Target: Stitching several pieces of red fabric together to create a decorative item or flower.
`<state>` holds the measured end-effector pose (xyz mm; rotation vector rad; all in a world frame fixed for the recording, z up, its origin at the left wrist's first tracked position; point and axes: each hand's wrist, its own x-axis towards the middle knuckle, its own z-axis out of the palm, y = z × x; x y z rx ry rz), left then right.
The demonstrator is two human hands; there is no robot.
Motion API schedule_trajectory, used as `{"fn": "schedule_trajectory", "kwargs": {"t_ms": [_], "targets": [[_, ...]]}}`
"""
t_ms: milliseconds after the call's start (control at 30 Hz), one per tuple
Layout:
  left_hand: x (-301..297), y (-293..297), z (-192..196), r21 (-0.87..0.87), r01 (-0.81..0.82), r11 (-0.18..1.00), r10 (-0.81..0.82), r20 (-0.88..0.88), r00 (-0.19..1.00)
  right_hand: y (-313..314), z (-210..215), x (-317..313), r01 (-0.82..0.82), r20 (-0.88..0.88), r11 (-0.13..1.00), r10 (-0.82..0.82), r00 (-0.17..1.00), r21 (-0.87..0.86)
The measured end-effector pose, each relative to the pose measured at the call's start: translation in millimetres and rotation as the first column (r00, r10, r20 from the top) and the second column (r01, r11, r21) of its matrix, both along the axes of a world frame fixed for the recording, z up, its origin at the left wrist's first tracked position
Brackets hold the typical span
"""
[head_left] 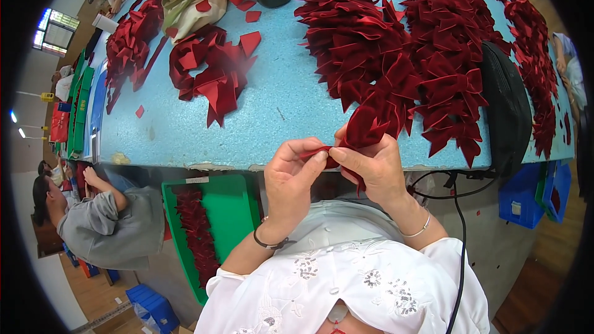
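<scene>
My left hand (291, 176) and my right hand (377, 170) meet at the near edge of the light blue table (278, 99). Together they pinch a dark red velvet ribbon piece (365, 130), folded between the fingertips of both hands. Its loop rises above my right hand and a tail hangs below my fingers. Just beyond lie big heaps of finished dark red velvet bows (402, 43).
Loose red ribbon pieces (213, 71) lie on the table's left part. A green tray (229, 210) with red bows stands below the table edge. A black bag (507, 105) sits at the right. A seated person (105, 216) works at the left; blue crates (526, 195) stand at the right.
</scene>
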<state>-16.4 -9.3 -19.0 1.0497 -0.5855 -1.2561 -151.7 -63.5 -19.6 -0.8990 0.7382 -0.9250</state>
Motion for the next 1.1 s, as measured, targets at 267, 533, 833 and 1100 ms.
{"fn": "schedule_trajectory", "kwargs": {"t_ms": [267, 533, 833, 1100], "targets": [[-4.8, -2.9, -8.3, -0.136, -0.097, 0.986, 0.124, 0.202, 0.972, 3.7, -0.8, 0.6, 0.071, 0.033, 0.987, -0.077, 0.997, 0.146], [5.2, 0.4, 1.9, 0.047, -0.049, 0.998, 0.042, 0.145, 0.989, 3.2, -2.8, 1.6, 0.110, 0.072, 0.980, -0.123, 0.990, 0.164], [12.2, -0.2, -5.6, 0.095, 0.181, 0.979, -0.180, -0.023, 0.983, 1.5, -0.3, 0.3, 0.141, 0.071, 0.974, -0.155, 0.985, 0.178], [16.5, -0.7, -3.8, 0.097, 0.243, 0.965, -0.243, -0.014, 0.970, -1.1, 1.0, -0.6, 0.124, 0.021, 0.975, -0.130, 0.991, 0.183]]}}
